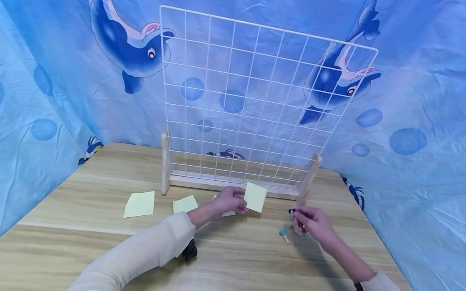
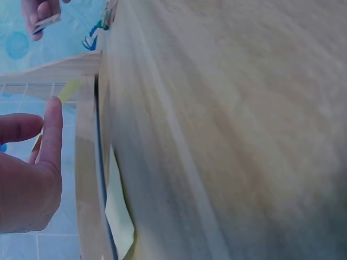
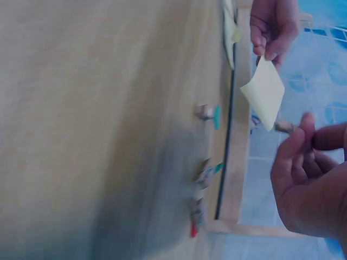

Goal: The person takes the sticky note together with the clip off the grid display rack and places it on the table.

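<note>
My left hand [image 1: 230, 201] pinches a pale yellow sticky note [image 1: 255, 197] by its left edge, holding it up before the base of the white wire grid [image 1: 251, 97]. The right wrist view shows the note [image 3: 265, 93] tilted, its lower corner near the right fingertips. Between thumb and fingers, my right hand [image 1: 314, 224] pinches a small wooden clothespin [image 3: 284, 127] with a dark blue end. Below that hand, a teal-topped clothespin [image 1: 284, 237] and other clothespins [image 1: 296, 230] lie on the table. One of those has a red end [image 3: 193, 229].
Two sticky notes lie on the wooden table [image 1: 255, 266] to the left, one far left [image 1: 139, 204] and one nearer [image 1: 185, 203]. Another [image 1: 229, 213] is partly hidden by the left hand. Wooden feet [image 1: 165, 161] hold the grid upright before a blue dolphin curtain [image 1: 411, 101].
</note>
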Tool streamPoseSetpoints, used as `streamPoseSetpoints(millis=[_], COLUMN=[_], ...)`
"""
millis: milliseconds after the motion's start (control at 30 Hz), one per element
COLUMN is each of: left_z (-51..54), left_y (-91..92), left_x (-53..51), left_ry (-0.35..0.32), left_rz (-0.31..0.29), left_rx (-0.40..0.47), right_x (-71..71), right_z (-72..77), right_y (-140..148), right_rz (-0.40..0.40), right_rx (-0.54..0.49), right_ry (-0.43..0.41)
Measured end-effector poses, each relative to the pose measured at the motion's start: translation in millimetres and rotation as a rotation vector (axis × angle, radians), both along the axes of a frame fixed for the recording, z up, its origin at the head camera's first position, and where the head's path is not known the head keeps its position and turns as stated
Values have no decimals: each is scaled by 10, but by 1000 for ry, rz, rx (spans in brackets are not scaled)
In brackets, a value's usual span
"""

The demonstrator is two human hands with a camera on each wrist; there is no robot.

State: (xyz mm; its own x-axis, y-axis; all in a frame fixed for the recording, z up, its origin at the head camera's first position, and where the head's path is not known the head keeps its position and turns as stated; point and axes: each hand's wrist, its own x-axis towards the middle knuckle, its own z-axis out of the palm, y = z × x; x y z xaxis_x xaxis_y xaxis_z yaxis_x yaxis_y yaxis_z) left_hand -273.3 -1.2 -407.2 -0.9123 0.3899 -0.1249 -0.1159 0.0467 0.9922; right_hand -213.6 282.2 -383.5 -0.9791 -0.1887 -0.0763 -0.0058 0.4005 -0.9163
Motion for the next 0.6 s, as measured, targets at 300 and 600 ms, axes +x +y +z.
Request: streamPoseSetpoints(millis=[300,600], left_z=[-105,-190], left_y=[51,32], left_x=[-10,-15], left_ry=[-6,-12], left_rz=[-10,-15], left_rx=[18,1], right_x=[69,73], right_z=[-195,-242], right_y=[184,247], right_rz=[144,224], right_rx=[36,114], right_ry=[-104,-190])
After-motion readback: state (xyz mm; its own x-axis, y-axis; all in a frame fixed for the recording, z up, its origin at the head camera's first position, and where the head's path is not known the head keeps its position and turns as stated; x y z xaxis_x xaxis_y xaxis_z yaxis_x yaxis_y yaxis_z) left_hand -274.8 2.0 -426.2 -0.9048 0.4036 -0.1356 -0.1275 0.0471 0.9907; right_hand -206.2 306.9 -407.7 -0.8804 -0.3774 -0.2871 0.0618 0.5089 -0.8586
